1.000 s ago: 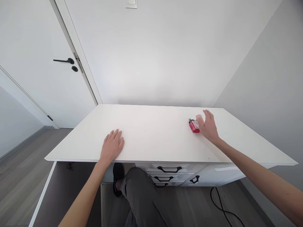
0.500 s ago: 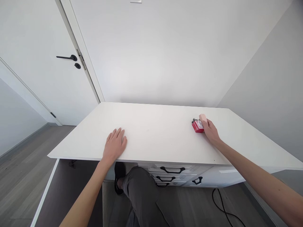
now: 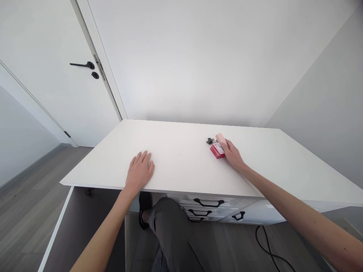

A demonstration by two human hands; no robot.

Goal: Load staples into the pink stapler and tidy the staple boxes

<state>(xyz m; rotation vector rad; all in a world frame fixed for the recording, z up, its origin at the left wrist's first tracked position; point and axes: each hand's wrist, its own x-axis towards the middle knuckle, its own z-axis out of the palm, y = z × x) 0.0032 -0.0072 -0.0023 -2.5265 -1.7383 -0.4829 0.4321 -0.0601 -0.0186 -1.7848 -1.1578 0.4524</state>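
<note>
My left hand [image 3: 140, 170] lies flat and open on the white desk top [image 3: 181, 155], near its front edge. Further right, my right hand [image 3: 232, 153] is closed around a small red box [image 3: 217, 150] on the desk. A small dark metal piece [image 3: 210, 141] sticks out just beyond the box on its far left side. My thumb lies over the box's top.
A white drawer unit with black handles [image 3: 208, 204] stands under the desk. My leg and a black shoe [image 3: 143, 209] are below the front edge. A black cable [image 3: 266, 249] lies on the wooden floor at right. A white door with a black handle [image 3: 82, 65] is at left.
My right hand reached the red box, closed on it and slid it leftward across the desk. My left hand stayed flat in place.
</note>
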